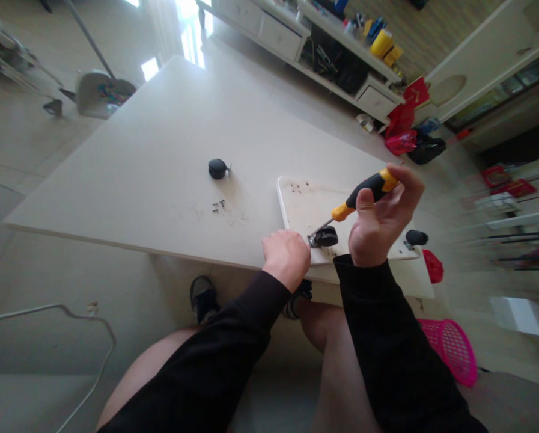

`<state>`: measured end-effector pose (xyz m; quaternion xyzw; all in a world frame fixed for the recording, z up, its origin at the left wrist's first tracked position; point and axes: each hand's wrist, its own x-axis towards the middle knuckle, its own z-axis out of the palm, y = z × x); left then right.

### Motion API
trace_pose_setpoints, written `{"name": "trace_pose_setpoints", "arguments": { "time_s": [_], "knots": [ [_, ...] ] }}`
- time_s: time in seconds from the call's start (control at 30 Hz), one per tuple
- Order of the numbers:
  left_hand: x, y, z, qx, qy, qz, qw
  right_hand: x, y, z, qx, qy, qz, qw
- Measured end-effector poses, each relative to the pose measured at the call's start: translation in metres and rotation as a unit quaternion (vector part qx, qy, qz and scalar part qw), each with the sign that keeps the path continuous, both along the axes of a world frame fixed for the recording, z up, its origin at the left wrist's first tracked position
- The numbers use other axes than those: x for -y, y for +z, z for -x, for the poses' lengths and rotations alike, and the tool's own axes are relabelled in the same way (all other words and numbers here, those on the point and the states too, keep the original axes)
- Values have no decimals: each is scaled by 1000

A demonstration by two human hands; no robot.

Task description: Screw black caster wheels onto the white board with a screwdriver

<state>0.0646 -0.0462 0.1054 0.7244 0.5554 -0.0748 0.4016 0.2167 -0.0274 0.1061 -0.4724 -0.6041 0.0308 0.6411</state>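
My right hand (381, 219) grips the yellow and black handle of a screwdriver (371, 189), its shaft slanting down to the metal plate of a black caster (327, 236). That caster sits on a white board (323, 201) lying on the table. At the board's left edge, my left hand (287, 255) is closed with its back to me; whatever its fingers hold is hidden. Another caster (416, 237) stands at the board's right end. Farther left on the table lie a loose caster (217, 169) and several small screws (218, 206). Screw holes (295, 188) mark the board's far left corner.
The white table (161, 150) reaches far to the left, its near edge just above my knees. A white cabinet (278, 36) stands beyond it. On the floor are a dustpan (93, 99), red and black bags (425, 147) and a pink basket (452, 349).
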Motion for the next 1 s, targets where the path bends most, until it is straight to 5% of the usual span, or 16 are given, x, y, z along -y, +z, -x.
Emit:
{"name": "trace_pose_setpoints", "arguments": {
  "time_s": [0.57,0.83,1.0],
  "knots": [
    [1,1,1,-8,-4,-6,1000,2,0,0,-37,-4,38,999],
    [0,-3,4,-6,-33,-5,999,1,27,2,-50,-32,-128,990],
    [-1,-8,7,14,-28,-8,999,4,30,-12,-113,-69,-150,980]
  ]
}}
